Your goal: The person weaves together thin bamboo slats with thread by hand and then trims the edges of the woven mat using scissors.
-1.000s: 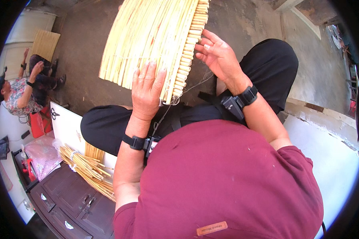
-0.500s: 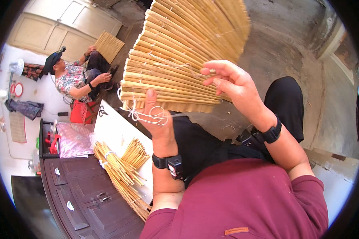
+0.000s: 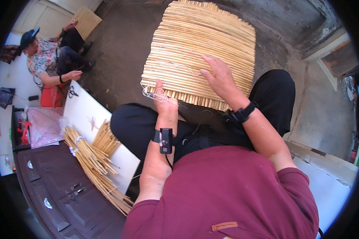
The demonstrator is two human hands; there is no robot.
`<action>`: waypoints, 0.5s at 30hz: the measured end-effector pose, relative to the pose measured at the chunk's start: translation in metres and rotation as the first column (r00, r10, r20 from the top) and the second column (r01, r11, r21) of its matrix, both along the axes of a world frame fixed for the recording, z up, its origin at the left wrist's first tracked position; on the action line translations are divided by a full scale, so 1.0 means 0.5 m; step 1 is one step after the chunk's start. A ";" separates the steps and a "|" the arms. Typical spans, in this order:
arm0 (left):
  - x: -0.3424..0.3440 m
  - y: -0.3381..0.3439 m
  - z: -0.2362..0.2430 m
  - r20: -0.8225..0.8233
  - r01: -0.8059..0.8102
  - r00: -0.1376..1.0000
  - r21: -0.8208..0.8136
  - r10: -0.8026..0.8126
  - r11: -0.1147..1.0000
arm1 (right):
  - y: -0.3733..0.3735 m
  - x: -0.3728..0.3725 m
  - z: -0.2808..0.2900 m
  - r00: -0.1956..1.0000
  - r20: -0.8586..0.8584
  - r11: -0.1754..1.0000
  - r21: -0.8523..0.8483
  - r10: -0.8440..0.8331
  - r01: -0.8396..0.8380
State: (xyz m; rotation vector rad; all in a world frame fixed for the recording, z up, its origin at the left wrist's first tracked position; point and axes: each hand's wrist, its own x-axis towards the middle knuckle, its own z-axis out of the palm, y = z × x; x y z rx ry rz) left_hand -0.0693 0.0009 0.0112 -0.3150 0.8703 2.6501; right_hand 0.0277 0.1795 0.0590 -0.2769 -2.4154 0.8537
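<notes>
A mat of thin bamboo-like sticks tied with thread [image 3: 203, 44] spreads in front of me above my knees. My left hand [image 3: 166, 102] grips its near left corner, the thumb on top and the other fingers hidden underneath. Loops of loose white string [image 3: 154, 94] tangle around that thumb and corner. My right hand [image 3: 221, 77] reaches over the mat's near right part, thumb and fingers apart. Beside its thumb ends a loose strand of thread [image 3: 179, 65] lying across the sticks. Whether the fingertips touch the mat is hard to see.
Bundled sticks [image 3: 87, 153] lie on a white board [image 3: 123, 163] at my left, with black scissors [image 3: 72, 92] on its far end. A dark brown cabinet [image 3: 60, 179] adjoins it. Another person [image 3: 48, 59] sits far left, near a second mat [image 3: 87, 24].
The mat has come down flatter, its whole face now showing. My right hand has moved slightly with it, and the small stick piece at its fingers no longer shows. My view has shifted.
</notes>
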 end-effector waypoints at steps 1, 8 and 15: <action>0.006 0.003 -0.013 0.025 -0.001 1.000 0.012 0.001 1.000 | -0.001 -0.010 -0.005 1.000 0.019 1.000 -0.013 0.016 -0.016; 0.025 -0.018 0.026 -0.109 0.015 0.993 -0.162 -0.033 0.987 | -0.059 -0.107 0.013 0.993 0.022 0.984 -0.136 0.120 -0.115; 0.036 -0.011 0.069 -0.263 0.019 0.958 -0.347 -0.116 0.938 | -0.070 -0.169 0.087 1.000 0.019 1.000 -0.001 -0.015 0.015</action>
